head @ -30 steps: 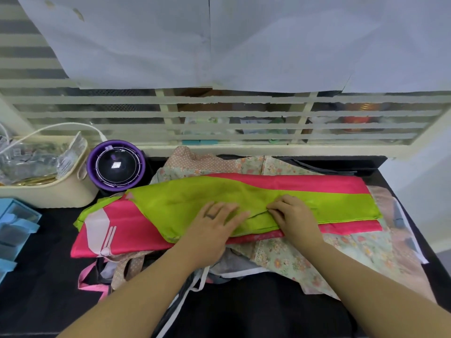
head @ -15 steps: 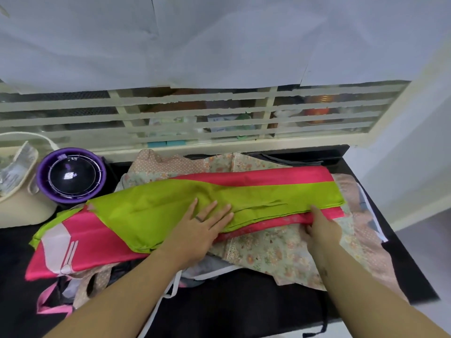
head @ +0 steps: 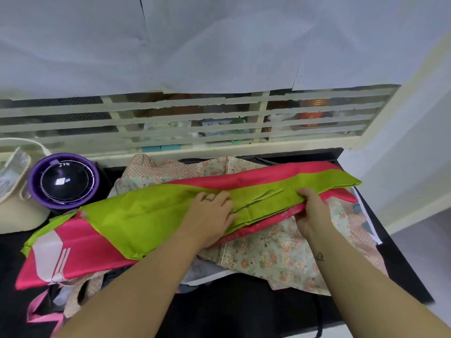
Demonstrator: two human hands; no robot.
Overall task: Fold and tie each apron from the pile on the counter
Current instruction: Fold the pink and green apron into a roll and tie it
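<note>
Green-and-pink apron lies folded lengthwise atop the pile on the counter; the left hand presses it flat with straight fingers, the right hand grips its near edge.

the green and pink apron looks like smooth synthetic cloth with a slight sheen, creased in spots. flowery apron under it is matt, cotton-ish, with a lace strip. purple tub is glossy plastic, counter dull black, paper sheets matt
</note>
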